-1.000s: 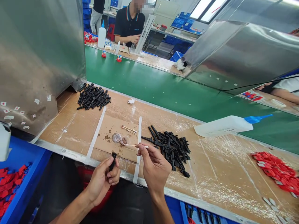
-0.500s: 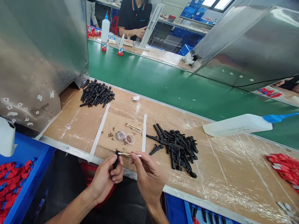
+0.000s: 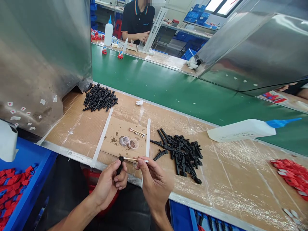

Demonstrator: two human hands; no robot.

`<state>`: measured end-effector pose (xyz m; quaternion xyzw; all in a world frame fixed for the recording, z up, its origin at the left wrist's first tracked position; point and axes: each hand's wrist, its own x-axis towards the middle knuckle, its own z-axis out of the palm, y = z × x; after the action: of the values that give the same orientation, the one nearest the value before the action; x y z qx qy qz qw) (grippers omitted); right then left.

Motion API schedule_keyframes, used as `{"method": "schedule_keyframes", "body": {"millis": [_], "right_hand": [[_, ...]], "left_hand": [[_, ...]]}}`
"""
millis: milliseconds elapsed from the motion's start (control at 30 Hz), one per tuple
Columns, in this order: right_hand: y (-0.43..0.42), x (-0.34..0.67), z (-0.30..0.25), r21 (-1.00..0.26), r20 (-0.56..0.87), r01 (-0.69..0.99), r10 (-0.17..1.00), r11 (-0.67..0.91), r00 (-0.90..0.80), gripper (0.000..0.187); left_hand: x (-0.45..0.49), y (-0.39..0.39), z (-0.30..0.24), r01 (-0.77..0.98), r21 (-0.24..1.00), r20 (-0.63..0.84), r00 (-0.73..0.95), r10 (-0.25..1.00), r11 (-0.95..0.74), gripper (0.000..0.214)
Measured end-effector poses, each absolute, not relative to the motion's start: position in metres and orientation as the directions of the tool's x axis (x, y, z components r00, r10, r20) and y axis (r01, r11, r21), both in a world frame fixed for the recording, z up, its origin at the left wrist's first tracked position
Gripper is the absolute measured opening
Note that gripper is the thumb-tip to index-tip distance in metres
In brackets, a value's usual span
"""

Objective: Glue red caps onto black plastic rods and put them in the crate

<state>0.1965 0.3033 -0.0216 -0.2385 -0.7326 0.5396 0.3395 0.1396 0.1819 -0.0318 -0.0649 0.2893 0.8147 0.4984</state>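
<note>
Two hands meet at the near edge of the workbench. At the left, the left hand curls its fingers around a small black part, holding it upright. At the right, the right hand pinches a cotton swab between thumb and fingertips, its tip touching the part's top. Two small round dishes lie just beyond, and a pile of black parts lies to the right.
</note>
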Motion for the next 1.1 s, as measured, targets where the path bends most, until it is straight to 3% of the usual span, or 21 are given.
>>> {"method": "schedule_keyframes", "body": {"millis": [167,333,467,567,633,667,733,833,967,1100], "right_hand": [[0.317,0.185,-0.021,-0.959,0.241,0.001,0.819,0.283,-0.520,0.015],[0.338,0.171,-0.033,-0.934,0.270,0.070,0.820,0.350,-0.504,0.022],[0.348,0.167,-0.041,-0.890,0.322,0.090,0.757,0.447,-0.569,0.025],[0.349,0.166,-0.042,-0.857,0.359,0.079,0.700,0.509,-0.617,0.024],[0.348,0.165,-0.040,-0.840,0.392,0.056,0.675,0.540,-0.625,0.022],[0.348,0.164,-0.039,-0.834,0.409,0.041,0.665,0.551,-0.625,0.021],[0.347,0.164,-0.038,-0.823,0.437,0.012,0.647,0.568,-0.625,0.020],[0.347,0.165,-0.037,-0.815,0.458,-0.002,0.643,0.579,-0.614,0.021],[0.349,0.171,-0.037,-0.820,0.486,-0.043,0.656,0.570,-0.577,0.024],[0.351,0.173,-0.035,-0.849,0.471,-0.066,0.696,0.524,-0.542,0.022]], "left_hand": [[0.139,0.182,-0.033,-0.854,0.388,-0.401,-0.496,0.770,-0.347,0.028],[0.140,0.179,-0.034,-0.866,0.365,-0.412,-0.479,0.775,-0.342,0.028],[0.136,0.172,-0.032,-0.818,0.495,-0.405,-0.514,0.756,-0.291,0.031],[0.114,0.161,-0.028,-0.608,0.789,-0.396,-0.617,0.681,-0.092,0.037],[0.086,0.153,-0.023,-0.298,0.944,-0.323,-0.738,0.593,0.144,0.039],[0.068,0.150,-0.020,-0.103,0.954,-0.247,-0.801,0.545,0.281,0.039],[0.027,0.146,-0.010,0.117,0.898,-0.117,-0.866,0.486,0.424,0.037],[-0.035,0.146,0.006,0.311,0.740,0.024,-0.898,0.439,0.596,0.024],[-0.087,0.158,0.017,0.412,0.463,0.086,-0.902,0.423,0.785,0.022],[-0.091,0.181,0.011,0.543,0.242,0.132,-0.840,0.527,0.804,0.027]]}}
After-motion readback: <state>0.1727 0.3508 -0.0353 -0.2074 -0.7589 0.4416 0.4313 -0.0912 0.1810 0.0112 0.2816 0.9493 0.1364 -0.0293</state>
